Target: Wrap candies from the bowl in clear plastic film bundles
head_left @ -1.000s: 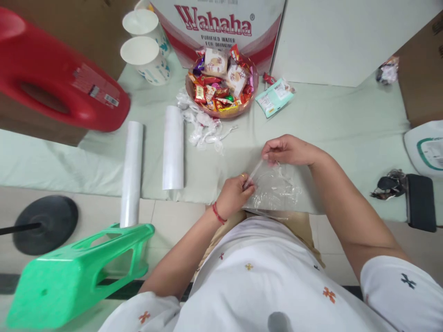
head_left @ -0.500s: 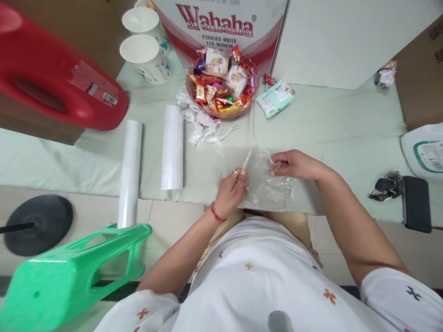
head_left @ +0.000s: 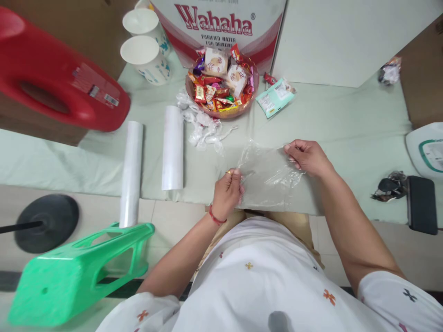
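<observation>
A clear plastic bag (head_left: 268,173) is stretched between my two hands, low over the front edge of the table. My left hand (head_left: 228,191) is closed, pinching the bag's left side between thumb and fingers. At its upper right, my right hand (head_left: 306,157) pinches the film with thumb and forefinger. The bag is thin and see-through, with wrinkles at the lower right. Left of it lie crumpled clear plastic bags (head_left: 204,129) and a white roll (head_left: 173,147). I cannot make out anything inside the stretched bag.
A bowl of wrapped sweets (head_left: 221,110) stands before a Wahaha carton (head_left: 214,23). Beside it is a mint-green packet (head_left: 276,97). Paper cups (head_left: 145,60), a red jug (head_left: 69,83), another white roll (head_left: 131,170) and a green stool (head_left: 51,286) are left; keys (head_left: 389,186) and a phone (head_left: 422,205) right.
My right hand has moved right and slightly up, spreading the plastic bag wider. My left hand has shifted slightly left, still pinching its side.
</observation>
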`<state>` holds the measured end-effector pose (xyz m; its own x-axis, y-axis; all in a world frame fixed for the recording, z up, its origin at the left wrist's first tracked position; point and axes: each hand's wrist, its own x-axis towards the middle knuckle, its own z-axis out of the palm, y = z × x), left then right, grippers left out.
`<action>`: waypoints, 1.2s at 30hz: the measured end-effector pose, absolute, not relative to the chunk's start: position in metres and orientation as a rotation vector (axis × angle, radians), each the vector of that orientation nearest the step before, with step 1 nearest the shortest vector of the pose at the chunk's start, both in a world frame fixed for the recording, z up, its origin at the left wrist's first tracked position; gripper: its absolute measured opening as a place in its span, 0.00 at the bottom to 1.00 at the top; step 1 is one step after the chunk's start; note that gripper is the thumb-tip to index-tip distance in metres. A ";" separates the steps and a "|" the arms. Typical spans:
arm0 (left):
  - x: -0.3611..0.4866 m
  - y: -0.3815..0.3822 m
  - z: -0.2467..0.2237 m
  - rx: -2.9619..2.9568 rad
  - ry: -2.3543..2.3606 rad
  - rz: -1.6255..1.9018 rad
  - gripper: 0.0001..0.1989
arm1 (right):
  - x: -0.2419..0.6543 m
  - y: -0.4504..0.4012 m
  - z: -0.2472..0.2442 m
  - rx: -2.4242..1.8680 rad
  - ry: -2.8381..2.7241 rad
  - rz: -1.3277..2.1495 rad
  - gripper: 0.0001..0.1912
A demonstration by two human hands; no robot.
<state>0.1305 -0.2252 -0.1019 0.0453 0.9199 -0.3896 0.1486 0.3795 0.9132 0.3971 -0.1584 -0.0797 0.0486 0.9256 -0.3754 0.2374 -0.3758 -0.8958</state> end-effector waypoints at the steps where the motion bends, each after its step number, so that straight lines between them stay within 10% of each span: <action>1: 0.128 -0.224 -0.102 1.049 1.455 0.780 0.22 | 0.399 -0.158 -0.082 -1.701 -1.180 1.326 0.21; 21: 0.159 -0.172 -0.094 1.904 1.705 0.311 0.09 | 0.410 -0.162 -0.084 -1.694 -1.310 1.233 0.21; 36: 0.141 -0.173 -0.097 1.661 1.759 0.916 0.08 | 0.413 -0.155 -0.094 -1.659 -1.320 1.187 0.22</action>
